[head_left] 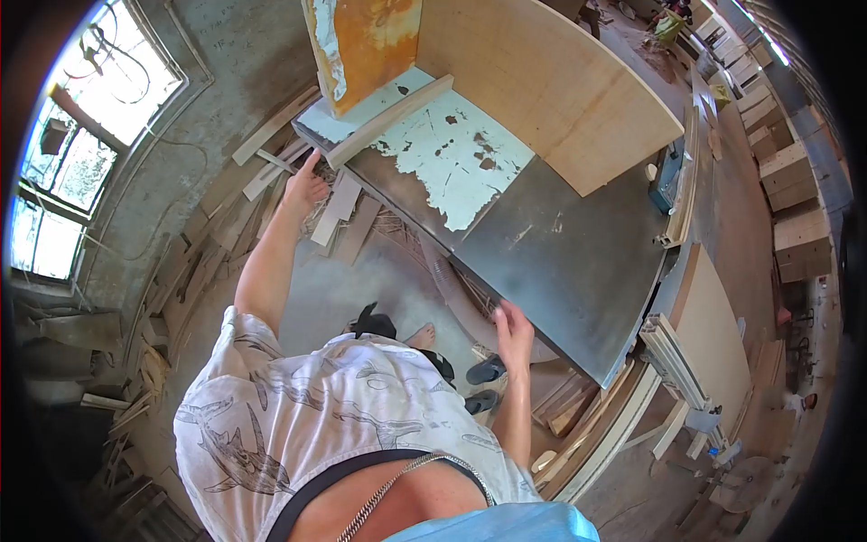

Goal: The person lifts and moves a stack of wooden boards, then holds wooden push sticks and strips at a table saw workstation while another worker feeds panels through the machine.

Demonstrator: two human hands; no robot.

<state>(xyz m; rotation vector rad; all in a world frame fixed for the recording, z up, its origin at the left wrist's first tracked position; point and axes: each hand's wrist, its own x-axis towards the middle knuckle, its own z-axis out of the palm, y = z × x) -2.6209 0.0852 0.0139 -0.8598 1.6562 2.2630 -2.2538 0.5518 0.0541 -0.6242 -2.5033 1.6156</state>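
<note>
- Left hand (308, 185): forefinger extended toward the near edge of the bench (578, 248), the other fingers loosely curled; nothing is visible in its hold. Contact between fingertip and edge cannot be told.
- Right hand (513, 336): fingers extended and slightly parted, holding nothing visible, at the near edge of the bench, well apart from the left hand; whether the fingertips touch the edge cannot be told.
- Wooden strip (390, 124): lies across the bench, its near end just beside the left hand, to the right of the fingertip. Its long axis points forward and to the right, away from the left hand, with the far end near the plywood panel (542, 77).
- Pale blue patch (465, 172): irregular in outline, on the dark bench surface, between the two hands and forward of them.
- Orange-stained board (375, 45): upright, forward of the left hand and beyond the strip.
- Plywood panel: upright, forward of both hands, along the far side of the bench.
- Wood offcuts (337, 210): on the floor, just to the right of and below the left hand.
- Window (108, 99): well to the left of the left hand.
</note>
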